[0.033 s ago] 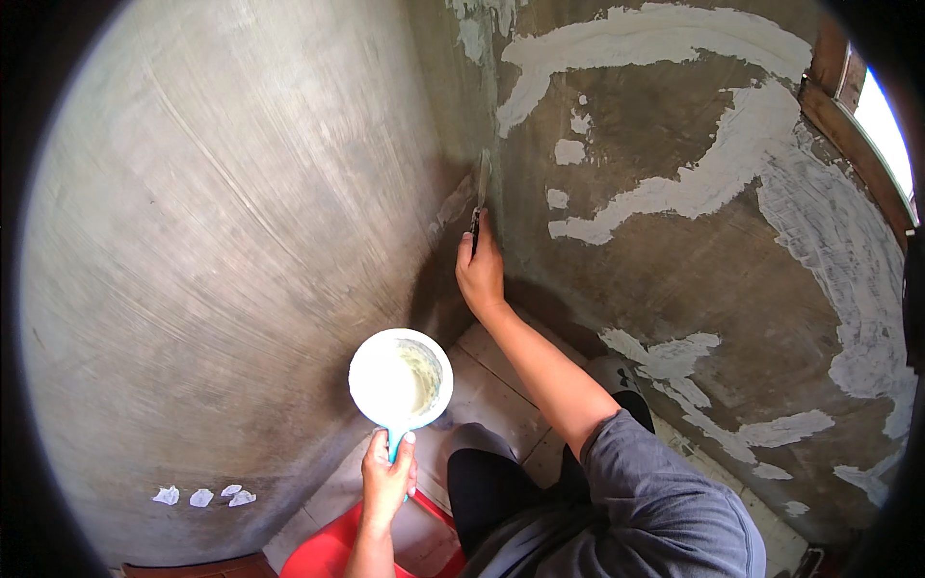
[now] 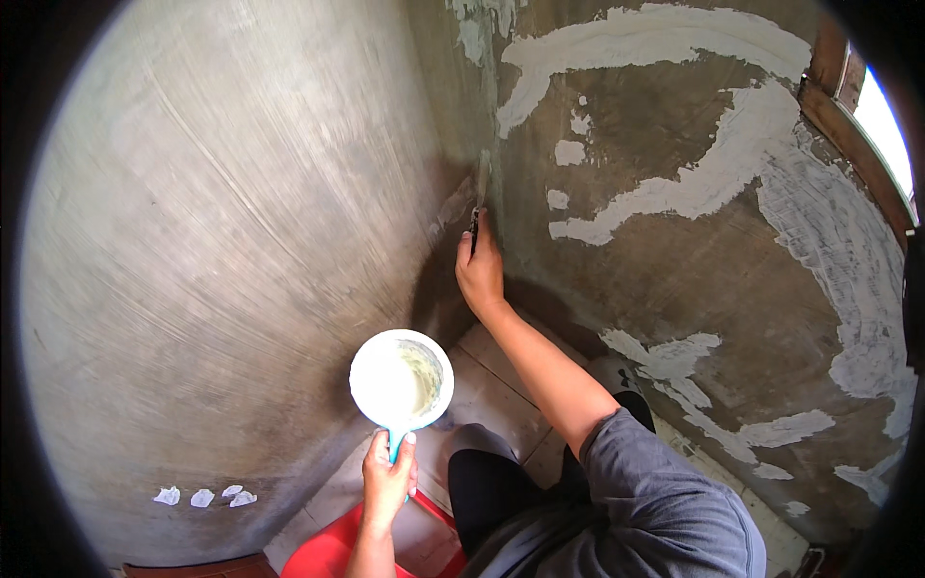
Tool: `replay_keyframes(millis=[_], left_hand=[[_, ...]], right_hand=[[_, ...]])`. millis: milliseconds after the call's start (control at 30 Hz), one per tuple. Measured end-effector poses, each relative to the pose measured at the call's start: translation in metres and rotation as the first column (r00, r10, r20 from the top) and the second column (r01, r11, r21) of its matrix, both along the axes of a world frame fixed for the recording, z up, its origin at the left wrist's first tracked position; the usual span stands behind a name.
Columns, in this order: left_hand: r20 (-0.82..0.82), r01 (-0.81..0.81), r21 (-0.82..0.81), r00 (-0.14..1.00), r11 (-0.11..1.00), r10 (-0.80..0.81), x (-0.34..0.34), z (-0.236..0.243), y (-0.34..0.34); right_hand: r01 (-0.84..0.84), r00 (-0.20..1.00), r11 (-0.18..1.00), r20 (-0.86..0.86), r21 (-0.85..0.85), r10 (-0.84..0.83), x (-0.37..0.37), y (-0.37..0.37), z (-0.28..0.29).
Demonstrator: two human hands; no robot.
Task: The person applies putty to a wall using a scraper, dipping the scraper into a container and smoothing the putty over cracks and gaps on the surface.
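My left hand [image 2: 388, 472] is closed round the light-blue handle of a round dipper [image 2: 401, 380]. White paste coats the inside of the dipper. Up in the corner where two walls meet, my right hand [image 2: 481, 270] grips the dark handle of a putty knife [image 2: 481, 188]. Its narrow blade points upward and lies at the corner, by a thin smear on the left wall [image 2: 241, 241]. White filler [image 2: 761, 144] covers the right wall in broad, uneven patches. A streak of pale filler [image 2: 474, 39] also runs down the top of the corner.
Below my left forearm is a red plastic stool or chair [image 2: 332, 544] on the tiled floor [image 2: 491, 371]. Small white dabs [image 2: 202, 497] dot the lower left wall. A wooden window frame [image 2: 853, 135] borders the right wall. My legs stand close to the corner.
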State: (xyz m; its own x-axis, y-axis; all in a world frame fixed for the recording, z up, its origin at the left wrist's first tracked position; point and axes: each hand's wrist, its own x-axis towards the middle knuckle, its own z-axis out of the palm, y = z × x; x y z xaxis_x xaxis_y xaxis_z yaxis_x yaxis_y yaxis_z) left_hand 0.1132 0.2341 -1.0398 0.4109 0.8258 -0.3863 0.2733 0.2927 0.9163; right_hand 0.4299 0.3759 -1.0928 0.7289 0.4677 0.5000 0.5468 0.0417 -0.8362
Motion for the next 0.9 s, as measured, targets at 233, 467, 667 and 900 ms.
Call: replay_keyframes(millis=[233, 467, 667, 900], left_hand=[[-0.023, -0.007, 0.004, 1.0, 1.0, 0.007, -0.001, 0.003, -0.001], [-0.023, -0.012, -0.011, 1.0, 1.0, 0.012, -0.002, 0.003, -0.001], [-0.005, -0.003, -0.004, 1.0, 1.0, 0.003, 0.002, 0.0, 0.001], [-0.001, -0.023, -0.013, 1.0, 1.0, 0.023, -0.001, 0.002, 0.0]], right_hand=[[-0.076, 0.997, 0.996, -0.033, -0.044, 0.075, -0.032, -0.022, -0.02], [0.044, 0.997, 0.998, 0.063, 0.05, -0.047, 0.004, 0.004, -0.005], [0.013, 0.993, 1.0, 0.115, 0.002, -0.013, -0.007, 0.018, -0.026], [-0.052, 0.999, 0.999, 0.016, 0.008, 0.052, -0.022, -0.006, -0.031]])
